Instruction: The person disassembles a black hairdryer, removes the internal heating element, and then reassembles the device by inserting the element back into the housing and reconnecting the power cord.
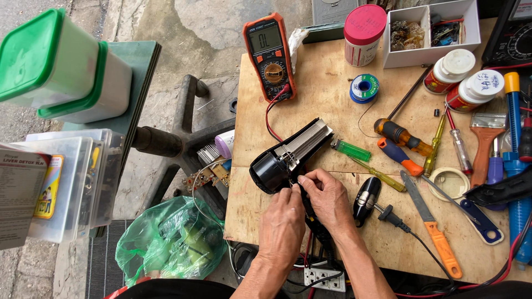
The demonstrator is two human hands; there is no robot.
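Note:
A black hair dryer [282, 158] with its casing off lies on the wooden workbench [310, 105], its silvery heating core pointing up and right. My left hand [281, 221] and my right hand [328, 196] meet at the dryer's handle end, fingertips pinched on small parts or wires there. What exactly the fingers grip is hidden. A red lead runs from the dryer to an orange multimeter [269, 55] at the bench's far left. A black casing piece [367, 199] and a black probe [392, 216] lie just right of my right hand.
Screwdrivers [402, 135], a green lighter [352, 150], an orange-handled knife [432, 224], a brush [486, 138], solder reel [364, 87], jars and a white parts box [429, 30] crowd the right. A power strip [324, 277] sits below the bench; a green bag [172, 241] and plastic bins stand left.

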